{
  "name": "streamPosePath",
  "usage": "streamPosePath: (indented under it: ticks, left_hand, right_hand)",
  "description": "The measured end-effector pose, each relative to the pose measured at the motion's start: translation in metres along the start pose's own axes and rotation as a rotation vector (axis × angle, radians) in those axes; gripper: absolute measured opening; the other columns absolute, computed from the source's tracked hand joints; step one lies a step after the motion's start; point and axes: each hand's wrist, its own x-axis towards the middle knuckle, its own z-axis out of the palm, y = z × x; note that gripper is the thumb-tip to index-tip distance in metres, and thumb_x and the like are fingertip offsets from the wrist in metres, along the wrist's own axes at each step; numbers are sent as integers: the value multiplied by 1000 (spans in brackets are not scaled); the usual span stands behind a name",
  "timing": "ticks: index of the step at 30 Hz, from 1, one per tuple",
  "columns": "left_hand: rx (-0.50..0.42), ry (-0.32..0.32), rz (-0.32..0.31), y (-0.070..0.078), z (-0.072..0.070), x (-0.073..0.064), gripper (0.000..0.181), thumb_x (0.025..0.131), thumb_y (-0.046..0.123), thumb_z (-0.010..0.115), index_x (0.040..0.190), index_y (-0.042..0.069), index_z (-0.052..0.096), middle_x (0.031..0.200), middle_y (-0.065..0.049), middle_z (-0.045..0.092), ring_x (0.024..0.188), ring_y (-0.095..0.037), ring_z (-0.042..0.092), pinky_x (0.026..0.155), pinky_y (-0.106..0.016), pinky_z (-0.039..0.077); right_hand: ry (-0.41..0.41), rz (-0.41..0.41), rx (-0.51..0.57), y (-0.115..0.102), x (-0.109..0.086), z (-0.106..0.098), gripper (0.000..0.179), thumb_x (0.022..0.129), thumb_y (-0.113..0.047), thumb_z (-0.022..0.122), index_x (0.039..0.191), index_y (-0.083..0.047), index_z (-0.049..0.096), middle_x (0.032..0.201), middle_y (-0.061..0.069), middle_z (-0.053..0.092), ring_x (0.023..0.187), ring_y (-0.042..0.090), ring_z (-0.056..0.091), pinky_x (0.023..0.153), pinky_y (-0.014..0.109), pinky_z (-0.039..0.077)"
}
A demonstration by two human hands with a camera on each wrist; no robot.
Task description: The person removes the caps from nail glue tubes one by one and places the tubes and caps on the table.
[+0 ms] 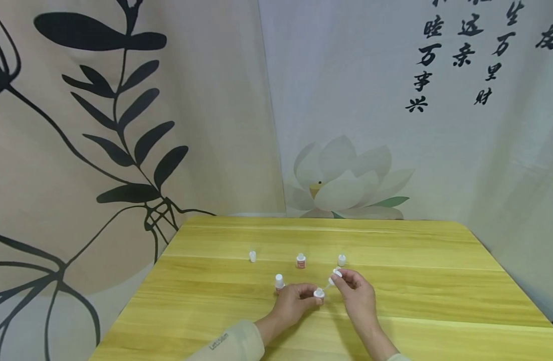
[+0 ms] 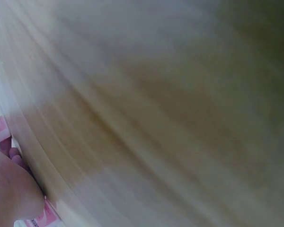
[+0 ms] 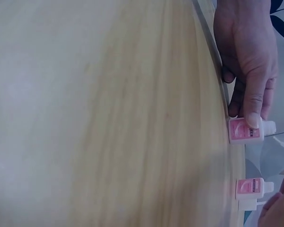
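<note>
In the head view my left hand (image 1: 294,303) grips a small white bottle (image 1: 319,293) with a pink label, its nozzle uncapped and upward. My right hand (image 1: 358,296) pinches a white cap (image 1: 336,275); a thin white stem reaches from it towards the nozzle. From the right wrist view, the left thumb lies across the label of the held bottle (image 3: 244,131), and part of the right hand (image 3: 280,205) shows at the edge. The left wrist view catches the left hand (image 2: 14,189) beside pink labels.
A capped bottle (image 1: 279,282) stands just left of the left hand. Farther back on the wooden table (image 1: 416,301) are another pink-labelled bottle (image 1: 301,261), a small white piece (image 1: 252,256) to its left and another white piece (image 1: 341,259) to its right.
</note>
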Motion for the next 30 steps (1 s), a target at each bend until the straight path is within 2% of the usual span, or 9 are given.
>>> streamPosePath:
  ticks: [12,22,30]
  left_hand:
    - [-5,3,-34,3,0,0,13,88,19,75,100,14,75,94,9,74,90,-4,66,83,-23,51]
    - [0,12,-28,1,2,1,14,87,20,76,100,14,75,91,9,74,88,-4,66,82,-22,52]
    - [-5,18,-29,1,2,1,14,86,19,76,99,13,76,90,9,74,86,-3,66,81,-22,52]
  right_hand:
    - [18,24,39,1,2,-5,39,90,-33,75,113,-3,65,104,7,66,93,15,60,81,21,50]
    - [5,57,58,2,3,-9,42,90,-30,75,121,-3,64,108,7,68,92,14,60,78,26,51]
    - [-11,70,80,3,3,-10,37,92,-26,72,121,-3,65,110,9,72,93,16,61,76,26,50]
